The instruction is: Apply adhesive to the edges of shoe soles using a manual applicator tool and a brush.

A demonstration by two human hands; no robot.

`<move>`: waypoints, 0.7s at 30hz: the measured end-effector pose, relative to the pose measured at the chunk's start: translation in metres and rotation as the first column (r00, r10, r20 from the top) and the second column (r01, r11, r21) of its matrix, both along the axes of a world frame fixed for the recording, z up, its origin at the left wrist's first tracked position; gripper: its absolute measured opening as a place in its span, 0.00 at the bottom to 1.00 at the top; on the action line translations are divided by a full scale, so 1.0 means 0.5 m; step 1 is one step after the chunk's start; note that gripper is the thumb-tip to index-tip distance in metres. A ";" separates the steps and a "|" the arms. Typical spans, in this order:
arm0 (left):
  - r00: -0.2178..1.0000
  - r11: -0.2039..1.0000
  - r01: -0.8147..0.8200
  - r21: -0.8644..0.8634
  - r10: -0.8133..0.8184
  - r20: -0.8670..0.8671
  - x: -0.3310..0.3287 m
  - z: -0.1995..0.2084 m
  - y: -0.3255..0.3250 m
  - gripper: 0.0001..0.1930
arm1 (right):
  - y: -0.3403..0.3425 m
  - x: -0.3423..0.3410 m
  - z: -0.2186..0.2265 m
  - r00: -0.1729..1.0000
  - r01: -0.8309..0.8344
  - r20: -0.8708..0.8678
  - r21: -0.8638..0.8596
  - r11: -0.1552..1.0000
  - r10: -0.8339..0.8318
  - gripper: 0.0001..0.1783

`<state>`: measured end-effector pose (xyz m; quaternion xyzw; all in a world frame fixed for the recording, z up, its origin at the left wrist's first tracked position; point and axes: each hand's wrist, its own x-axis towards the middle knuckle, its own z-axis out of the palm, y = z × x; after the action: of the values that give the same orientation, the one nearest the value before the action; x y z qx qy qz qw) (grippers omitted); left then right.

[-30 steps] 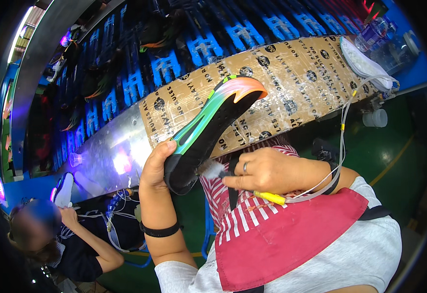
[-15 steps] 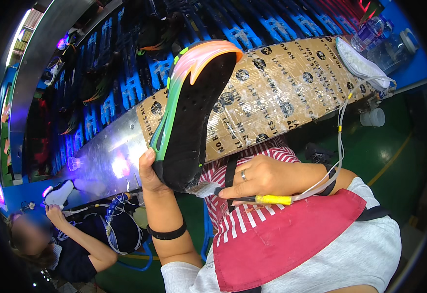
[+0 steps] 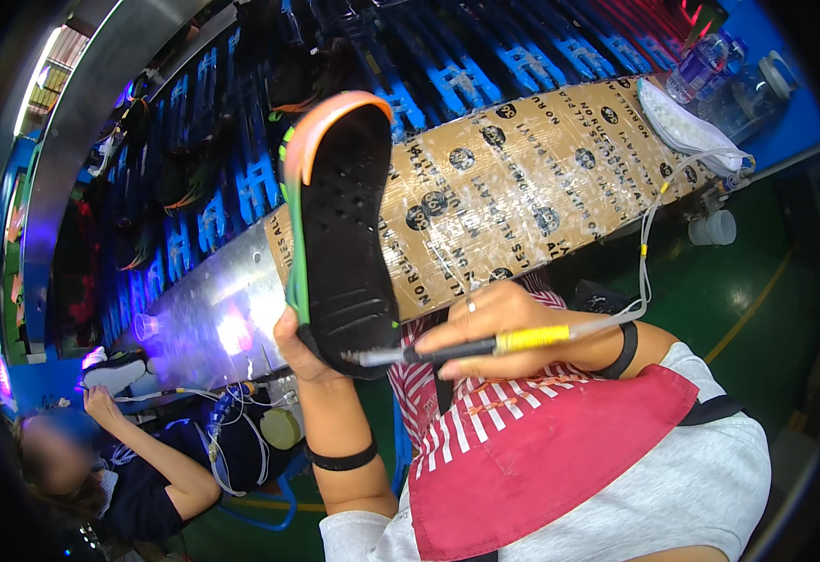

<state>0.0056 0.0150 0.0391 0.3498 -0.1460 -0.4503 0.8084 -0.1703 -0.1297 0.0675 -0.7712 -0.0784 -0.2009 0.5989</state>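
Note:
A shoe sole (image 3: 344, 215) stands up in front of me, toe end away, its black inner face with small holes toward me and its rim orange to green. My left hand (image 3: 305, 356) grips it by the heel end, thumb along the outer rim. Held in my right hand (image 3: 499, 323) is a brush (image 3: 455, 352) with a black handle, yellow tape and a thin pale hose running from its back end. The pale bristles touch the sole's inner face near the heel edge. Part of my left fingers is hidden behind the sole.
Cardboard (image 3: 522, 178) covers the metal bench ledge. Beyond it runs a rack of blue holders (image 3: 532, 70) with dark soles. A white sole-shaped piece (image 3: 686, 122) lies at the right, near plastic bottles (image 3: 700, 70). At lower left, a co-worker's hand (image 3: 101, 405) holds a shoe piece.
The sole has swung left and turned so its inner face shows more squarely. The brush has moved left across the heel, and my right hand has shifted up slightly.

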 end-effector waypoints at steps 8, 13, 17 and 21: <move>0.975 0.999 -0.049 0.020 0.052 -0.216 -0.087 -0.026 -0.005 0.32 | -0.046 0.038 -0.013 0.933 0.205 -0.323 0.114 0.972 -0.159 0.13; 0.966 0.997 -0.053 0.060 0.066 -0.251 -0.091 -0.022 -0.005 0.32 | -0.056 0.047 -0.011 0.915 0.215 -0.400 0.347 0.913 -0.064 0.13; 0.973 0.995 -0.052 0.090 0.070 -0.218 -0.095 -0.013 -0.009 0.32 | -0.070 0.048 -0.012 0.919 0.247 -0.374 0.295 0.923 -0.126 0.12; 0.959 0.998 0.056 0.025 -0.047 -0.279 -0.097 -0.020 -0.003 0.32 | -0.104 0.047 -0.017 0.880 0.458 -0.242 0.198 0.867 -0.409 0.11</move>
<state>-0.0431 0.0137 0.0289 0.2922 -0.0326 -0.5183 0.8031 -0.1468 -0.1815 0.0589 -0.7031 0.1817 -0.2636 0.6349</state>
